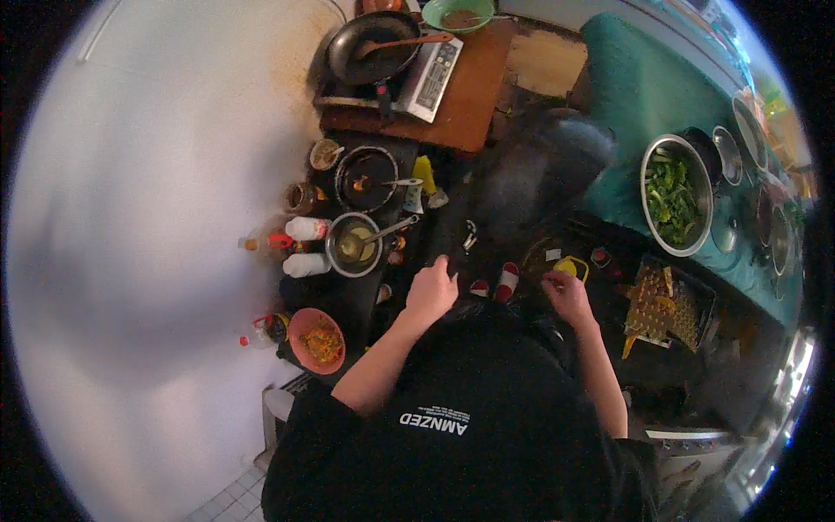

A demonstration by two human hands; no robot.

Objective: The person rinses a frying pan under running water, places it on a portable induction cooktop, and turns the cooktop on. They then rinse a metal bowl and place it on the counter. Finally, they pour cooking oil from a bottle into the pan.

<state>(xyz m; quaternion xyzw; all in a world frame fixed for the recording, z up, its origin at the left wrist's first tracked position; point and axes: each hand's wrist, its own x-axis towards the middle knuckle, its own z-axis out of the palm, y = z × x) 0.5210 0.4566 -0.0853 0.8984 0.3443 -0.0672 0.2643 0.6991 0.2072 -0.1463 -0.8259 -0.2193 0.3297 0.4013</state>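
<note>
My left hand [432, 291] reaches forward with its fingers curled at the edge of a dark counter [348, 296], touching a long dark object [452, 228]; the dim light hides any grip. My right hand [567, 296] is held lower right of it, fingertips bent just below a small yellow object [571, 265]. Whether those fingers hold it is unclear. Between my hands, two red-and-white slippers [494, 284] show on the floor. A large dark blurred shape [544, 170] lies beyond both hands.
On the left counter stand a steel bowl with yellowish liquid and a spoon [354, 244], a dark bowl [367, 178], bottles [304, 229] and a pink bowl of food [317, 341]. A frying pan [374, 48] sits farther back. At right are a steel bowl of greens [677, 196] and a tray of yellow pieces [657, 304].
</note>
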